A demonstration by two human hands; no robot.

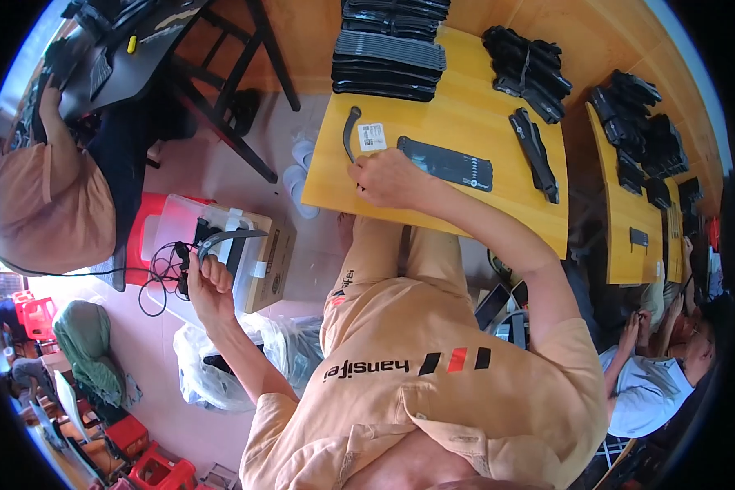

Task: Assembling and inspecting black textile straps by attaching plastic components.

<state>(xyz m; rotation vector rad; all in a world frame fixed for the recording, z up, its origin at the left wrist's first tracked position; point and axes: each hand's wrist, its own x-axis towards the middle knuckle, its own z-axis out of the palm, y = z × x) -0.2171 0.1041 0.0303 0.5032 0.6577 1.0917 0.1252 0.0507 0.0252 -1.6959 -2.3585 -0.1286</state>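
Note:
Out to the left, above a box, my left hand (211, 286) is closed on a dark curved strap (230, 236); its fingers hide part of it. Beside that hand hangs a tangle of thin black cable (165, 282). My right hand (386, 177) rests at the near left part of the yellow table, fingers bent together around the lower end of another dark curved strap (349, 135). Just right of these fingers lies a flat black pouch (447, 163) with pale print. A white label (372, 137) lies between the strap and the pouch.
Stacked black pouches (390, 61) stand at the table's (433, 114) far left, with bundled black straps (527, 69) and a folded black piece (534, 155) at right. A carton (273, 265), a clear plastic bin (180, 216) and a plastic bag (282, 347) sit at left. Other people work on both sides.

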